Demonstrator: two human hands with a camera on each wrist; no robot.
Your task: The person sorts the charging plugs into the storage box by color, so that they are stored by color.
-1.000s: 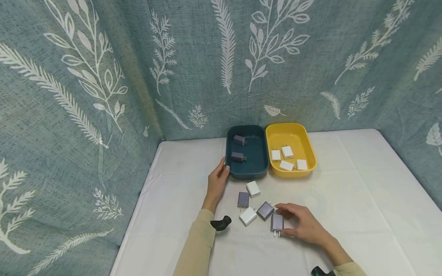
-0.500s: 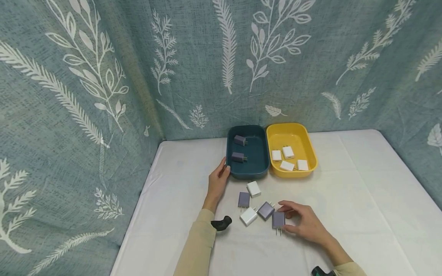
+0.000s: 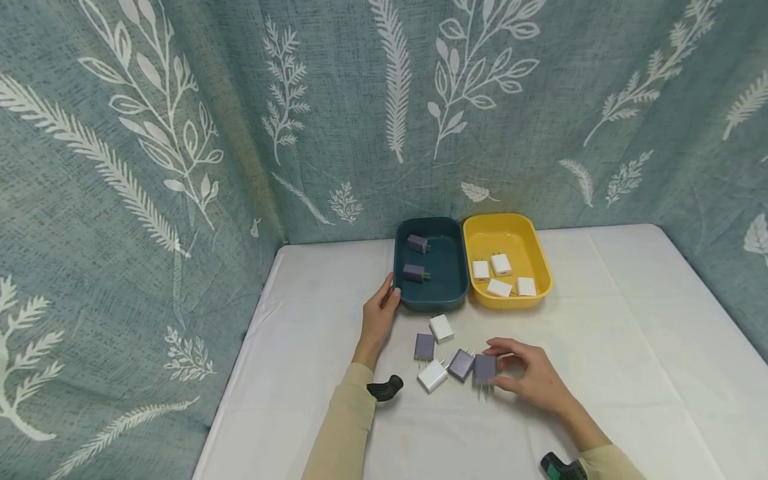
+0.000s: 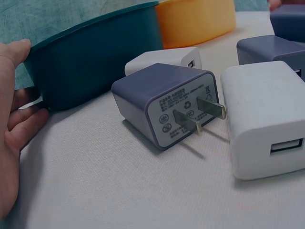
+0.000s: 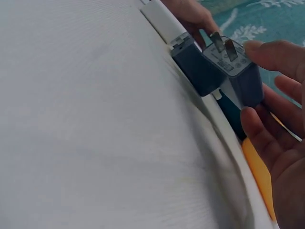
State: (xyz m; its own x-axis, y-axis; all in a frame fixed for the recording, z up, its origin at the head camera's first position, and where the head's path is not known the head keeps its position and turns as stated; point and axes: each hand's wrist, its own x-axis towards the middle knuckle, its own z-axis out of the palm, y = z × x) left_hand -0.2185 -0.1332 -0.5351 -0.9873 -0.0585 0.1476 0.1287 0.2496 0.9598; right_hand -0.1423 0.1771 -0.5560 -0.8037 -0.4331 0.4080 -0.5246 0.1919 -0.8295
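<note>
My right hand (image 3: 528, 373) pinches a purple-grey USB wall charger (image 3: 485, 369) between thumb and fingertips, its metal prongs toward me. In the right wrist view the held charger (image 5: 240, 76) is tilted, prongs up, and overlaps a darker charger (image 5: 198, 67). My left hand (image 3: 379, 320) holds the near left side of the dark blue tray (image 3: 432, 307), thumb at the rim and fingers low on the wall. Beside the held charger lies another purple-grey charger (image 3: 461, 365). Further left are a white charger (image 3: 433, 377), a purple-grey charger (image 3: 424, 347) and another white charger (image 3: 441, 329).
Two purple-grey chargers (image 3: 415, 273) lie in the dark blue tray. Against its right side stands a yellow tray (image 3: 543, 253) with several white chargers (image 3: 501, 265). A white cloth (image 3: 630, 333) covers the table, and a patterned teal curtain (image 3: 336, 120) hangs behind.
The held charger has moved up off its former spot and slightly away from me, with my right hand. My left hand stays at the dark blue tray.
</note>
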